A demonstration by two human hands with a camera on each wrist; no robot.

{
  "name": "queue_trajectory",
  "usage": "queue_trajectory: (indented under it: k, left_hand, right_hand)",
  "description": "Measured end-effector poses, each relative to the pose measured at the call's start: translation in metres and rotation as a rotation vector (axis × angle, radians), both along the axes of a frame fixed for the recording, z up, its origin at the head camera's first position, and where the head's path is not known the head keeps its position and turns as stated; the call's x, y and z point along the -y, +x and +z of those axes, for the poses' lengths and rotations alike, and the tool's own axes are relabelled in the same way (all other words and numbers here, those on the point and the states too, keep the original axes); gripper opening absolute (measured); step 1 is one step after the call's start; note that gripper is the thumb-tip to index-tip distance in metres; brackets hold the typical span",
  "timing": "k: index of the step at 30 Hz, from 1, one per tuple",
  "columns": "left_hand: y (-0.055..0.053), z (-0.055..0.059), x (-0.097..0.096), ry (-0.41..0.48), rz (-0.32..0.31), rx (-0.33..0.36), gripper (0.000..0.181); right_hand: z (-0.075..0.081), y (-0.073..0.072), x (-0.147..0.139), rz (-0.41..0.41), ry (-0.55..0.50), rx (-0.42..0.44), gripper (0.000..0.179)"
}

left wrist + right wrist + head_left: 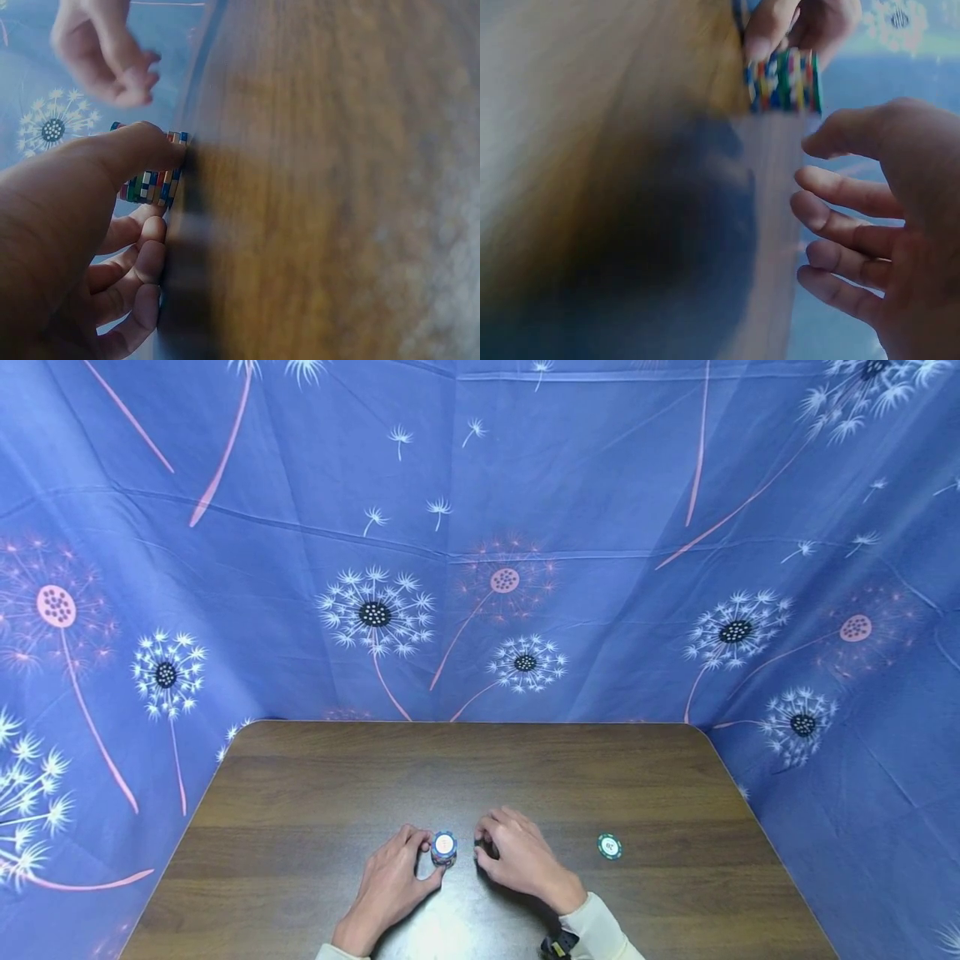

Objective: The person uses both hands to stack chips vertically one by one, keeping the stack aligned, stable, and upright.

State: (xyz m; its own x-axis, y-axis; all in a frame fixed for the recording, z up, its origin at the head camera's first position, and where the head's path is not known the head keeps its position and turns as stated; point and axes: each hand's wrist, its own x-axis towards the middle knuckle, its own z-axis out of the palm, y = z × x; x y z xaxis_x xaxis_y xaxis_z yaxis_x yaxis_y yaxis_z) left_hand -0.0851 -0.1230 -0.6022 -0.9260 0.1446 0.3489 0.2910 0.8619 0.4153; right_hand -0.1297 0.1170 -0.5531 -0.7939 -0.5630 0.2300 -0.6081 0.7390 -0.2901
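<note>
A stack of poker chips [444, 847] stands on the wooden table, a blue-edged chip with a white centre on top. Thumb and index finger of my left hand [393, 872] grip it from both sides. From the side, in the left wrist view, the stack [155, 186] shows blue, green, red and white edges. Just right of it, my right hand [519, 853] hovers with loosely bent fingers and holds nothing. The right wrist view has a gap between the thumb and fingers of this right hand [885, 217], with the chip stack [784, 81] beyond them.
One green-edged poker chip [610, 847] lies flat on the table [480, 768], to the right of my right hand. Blue cloth with dandelion prints [600, 485] hangs behind the table and along both sides. A dark watch [558, 943] sits on the right wrist.
</note>
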Motion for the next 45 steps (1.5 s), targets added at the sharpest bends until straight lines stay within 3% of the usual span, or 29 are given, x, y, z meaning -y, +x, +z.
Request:
queue_trajectory:
  k: [10, 18, 28, 34, 45]
  left_hand:
    - [0.000, -0.002, 0.001, 0.009, 0.005, 0.004, 0.042]
    - [-0.001, -0.001, 0.000, 0.015, 0.004, 0.006, 0.041]
    - [-0.001, -0.001, 0.000, 0.021, 0.001, 0.011, 0.041]
    - [0.000, 0.001, 0.000, 0.019, 0.005, 0.036, 0.040]
    - [0.000, 0.002, -0.001, 0.014, 0.007, 0.031, 0.040]
  right_hand:
    - [-0.020, 0.012, -0.089, -0.292, -0.114, -0.082, 0.027]
    - [-0.018, 0.022, -0.155, -0.459, -0.078, -0.058, 0.036]
    - [-0.019, 0.027, -0.190, -0.475, -0.018, 0.000, 0.047]
    - [-0.020, 0.026, -0.192, -0.488, -0.031, 0.027, 0.042]
    - [-0.022, 0.022, -0.190, -0.453, -0.016, -0.021, 0.037]
